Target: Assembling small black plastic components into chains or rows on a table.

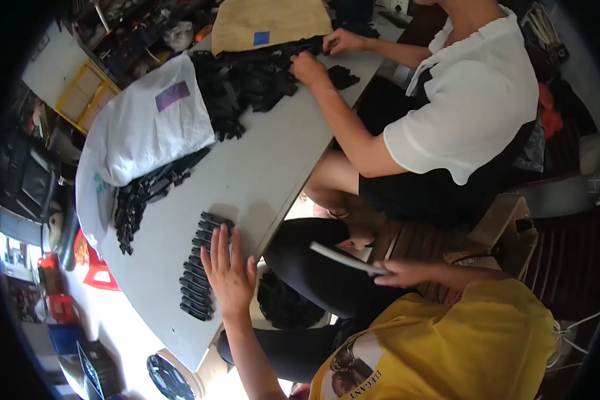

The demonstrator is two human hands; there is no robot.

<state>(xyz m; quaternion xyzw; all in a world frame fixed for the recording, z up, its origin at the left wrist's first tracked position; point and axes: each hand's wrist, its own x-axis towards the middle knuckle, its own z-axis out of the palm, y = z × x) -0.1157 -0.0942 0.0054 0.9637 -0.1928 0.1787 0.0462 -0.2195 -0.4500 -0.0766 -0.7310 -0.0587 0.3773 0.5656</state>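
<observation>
My left hand [231, 277] is over the table with its fingers stretched out and the thumb apart. The fingertips reach the right side of a row of small black strip-like pieces [195, 290], lined up one beside another near the table's edge; whether they touch is unclear. My right hand [407, 273] is closed round one end of a narrow, flat pale strip [343, 257], held over my lap, away from the table. What the strip is made of I cannot tell.
Across the grey table [247, 177] lie heaps of black pieces [240, 87] beside a white sack [157, 120] and a tan sack [270, 23]. Another person [473, 93] in a white top handles black pieces at the far right. A cardboard box [507, 230] stands right.
</observation>
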